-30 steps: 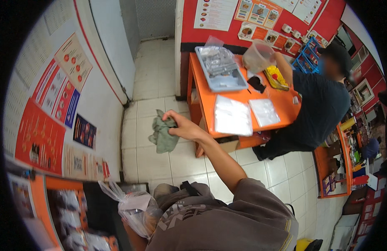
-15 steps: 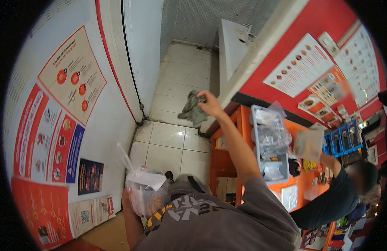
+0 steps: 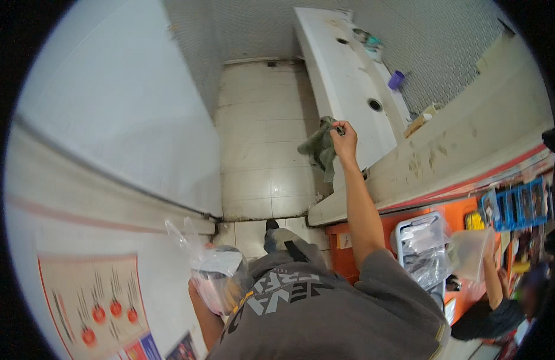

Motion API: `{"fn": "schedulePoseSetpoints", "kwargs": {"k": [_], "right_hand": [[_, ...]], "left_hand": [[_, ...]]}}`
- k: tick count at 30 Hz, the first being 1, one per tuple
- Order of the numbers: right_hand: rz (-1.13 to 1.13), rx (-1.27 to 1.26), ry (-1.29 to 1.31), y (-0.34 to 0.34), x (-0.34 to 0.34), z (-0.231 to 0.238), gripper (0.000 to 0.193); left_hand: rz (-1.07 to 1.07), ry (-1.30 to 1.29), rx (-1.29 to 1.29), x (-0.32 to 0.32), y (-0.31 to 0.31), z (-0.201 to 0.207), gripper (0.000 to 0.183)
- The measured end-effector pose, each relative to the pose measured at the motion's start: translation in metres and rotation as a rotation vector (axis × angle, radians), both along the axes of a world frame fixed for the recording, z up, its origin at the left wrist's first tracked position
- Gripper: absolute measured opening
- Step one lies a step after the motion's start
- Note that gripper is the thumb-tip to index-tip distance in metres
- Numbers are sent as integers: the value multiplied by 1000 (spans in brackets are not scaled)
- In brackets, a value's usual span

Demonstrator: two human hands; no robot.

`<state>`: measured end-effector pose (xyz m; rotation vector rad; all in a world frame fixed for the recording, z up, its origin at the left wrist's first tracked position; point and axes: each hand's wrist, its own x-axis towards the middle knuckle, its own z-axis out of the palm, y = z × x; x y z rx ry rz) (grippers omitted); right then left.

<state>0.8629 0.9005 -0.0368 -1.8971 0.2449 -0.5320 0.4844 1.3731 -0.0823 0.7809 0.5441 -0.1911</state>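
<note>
Held out ahead at arm's length, my right hand (image 3: pixel 344 138) pinches a crumpled grey-green cloth (image 3: pixel 319 147). The cloth hangs down beside the near end of a long white trough sink (image 3: pixel 349 90). At my left side, close against my shirt, a clear plastic bag (image 3: pixel 212 264) wraps a rounded tub with a whitish top; its contents are hard to make out. My left hand (image 3: pixel 196 292) grips this bag from the outer side, its fingers mostly hidden behind it.
A doorway threshold (image 3: pixel 262 219) crosses the tiled floor before my feet. White door panel (image 3: pixel 127 114) stands left; a stained wall edge (image 3: pixel 445 156) juts in right. Beyond it, an orange counter (image 3: pixel 343 246) bears a grey bin (image 3: pixel 403 240) of plastic packets. A co-worker (image 3: pixel 490 318) holds a translucent container.
I have moved forward to the doorway, and more of the sink has come into view. My right hand has carried the cloth rightward, up to the sink's edge. The bag stays at my left side.
</note>
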Motion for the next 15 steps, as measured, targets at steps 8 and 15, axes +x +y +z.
{"fn": "schedulePoseSetpoints", "kwargs": {"k": [8,15], "right_hand": [[-520,830,-197,-51,125,-22,34],[-522,628,-430,-200,170,-49,37]], "left_hand": [[-316,-60,-74,309,-42,-6,66],[-658,-87,-130,538,-109,-17,66]]}}
